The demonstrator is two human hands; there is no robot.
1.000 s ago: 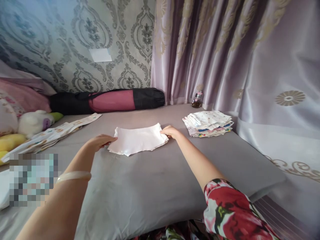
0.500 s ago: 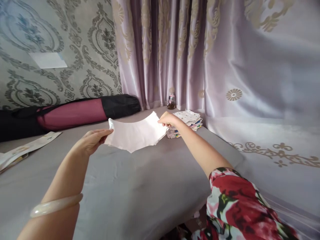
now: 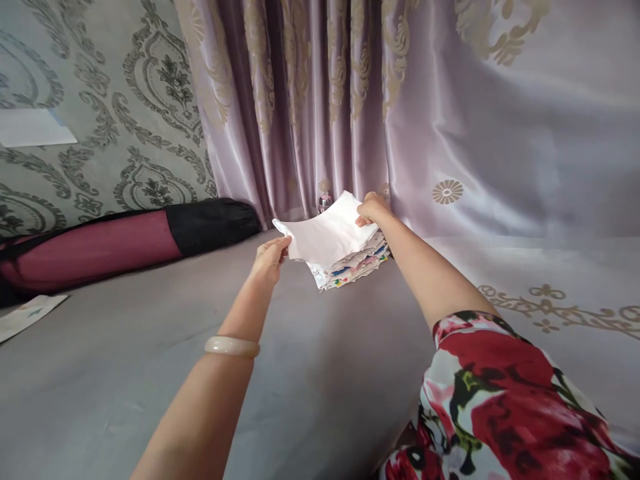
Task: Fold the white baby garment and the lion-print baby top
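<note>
Grey-sheeted bed before you, stack of folded cloths on it, white cloth stretched between your hands, now above the stack, earlier left of it, left hand and right hand pinching opposite ends, small bottle behind, contents hidden.

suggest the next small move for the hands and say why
I'd probably lower the white cloth onto the stack of folded cloths, keeping it spread: the left hand and right hand grip opposite ends, and in this view it covers much of the stack's top. Whether it already touches is hard to tell.
</note>
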